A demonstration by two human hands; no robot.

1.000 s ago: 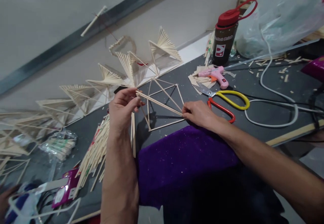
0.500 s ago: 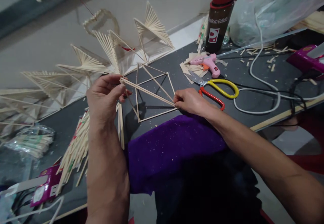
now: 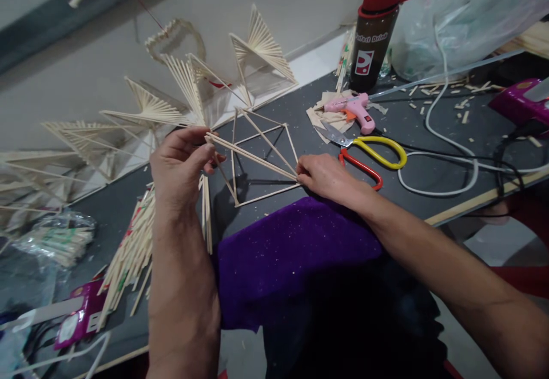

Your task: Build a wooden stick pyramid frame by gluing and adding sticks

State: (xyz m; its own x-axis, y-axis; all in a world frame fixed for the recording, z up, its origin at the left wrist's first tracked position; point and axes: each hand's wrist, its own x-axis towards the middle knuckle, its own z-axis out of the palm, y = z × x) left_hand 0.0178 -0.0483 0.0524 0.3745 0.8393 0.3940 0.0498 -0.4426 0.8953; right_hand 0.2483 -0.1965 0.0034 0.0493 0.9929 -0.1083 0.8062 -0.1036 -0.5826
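A frame of thin wooden sticks point(image 3: 268, 194) rests on the dark table in front of me. Two sticks point(image 3: 253, 158) lie side by side across its top, slanting down from left to right. My left hand point(image 3: 184, 153) pinches their upper left end between thumb and fingers. At the lower right corner, my right hand point(image 3: 321, 174) is closed on the other end of the sticks; its fingertips are partly hidden. Several loose sticks point(image 3: 206, 213) lie beside my left wrist. A purple cloth point(image 3: 291, 247) covers my lap at the table edge.
Finished-looking fan-shaped stick frames point(image 3: 150, 104) line the wall. Right of my hand lie scissors point(image 3: 364, 144) and a pink glue gun point(image 3: 351, 107), with a dark bottle point(image 3: 373, 36) behind. A white cable point(image 3: 450, 190) loops there. Bundled sticks point(image 3: 128, 247) lie at left.
The whole view shifts slightly, moving things a little to the right in the picture. Both hands keep their hold on the sticks, with no clear change in pose.
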